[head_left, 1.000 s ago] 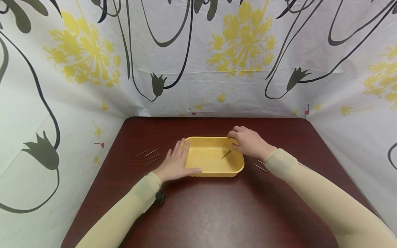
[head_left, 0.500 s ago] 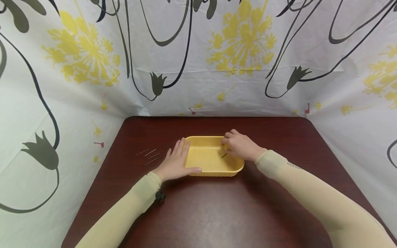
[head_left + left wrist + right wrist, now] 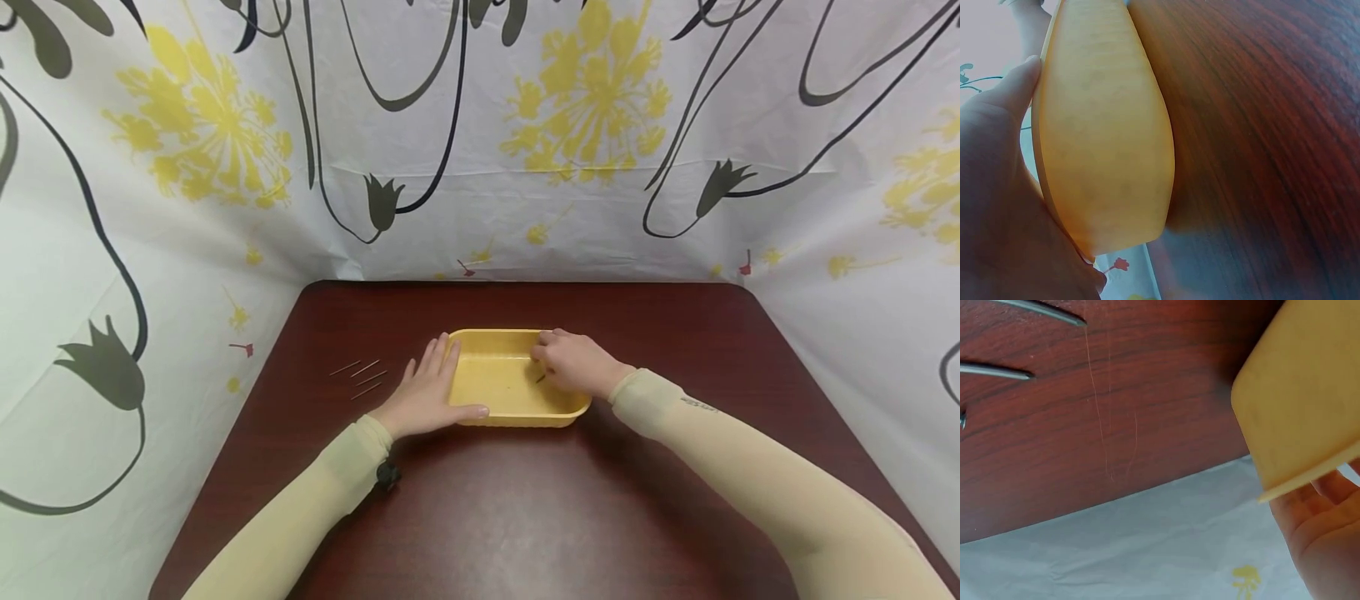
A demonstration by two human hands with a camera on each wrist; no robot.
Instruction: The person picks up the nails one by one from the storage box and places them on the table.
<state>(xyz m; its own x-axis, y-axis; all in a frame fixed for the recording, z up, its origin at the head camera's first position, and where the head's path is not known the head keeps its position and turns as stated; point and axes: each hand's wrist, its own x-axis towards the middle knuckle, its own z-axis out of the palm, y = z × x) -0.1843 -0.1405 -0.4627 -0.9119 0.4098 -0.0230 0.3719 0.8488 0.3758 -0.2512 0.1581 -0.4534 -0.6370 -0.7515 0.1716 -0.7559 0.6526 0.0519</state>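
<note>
A yellow plastic tray (image 3: pixel 487 400) stands on the table. My left hand (image 3: pixel 426 400) rests on its left end with straight fingers over the rim and the thumb along the front rim. Inside the tray's right side, my right hand (image 3: pixel 577 364) has its fingers curled down at a dark nail (image 3: pixel 541 379); only a short end of it shows, and the grip itself is partly hidden. In the right wrist view, the tray wall (image 3: pixel 1310 394) covers the fingertips. The left wrist view shows the tray's outer side (image 3: pixel 1104 131) with the left hand (image 3: pixel 997 169) against its rim.
Several thin nails (image 3: pixel 365 368) lie apart on the table left of the tray. More nails (image 3: pixel 997 370) lie to its right, seen in the right wrist view. The dark red table (image 3: pixel 487 508) is enclosed by a patterned white cloth (image 3: pixel 465 242).
My right hand has moved left and down into the tray, its fingers coming over the nail and covering most of it. The left hand and the tray have stayed put.
</note>
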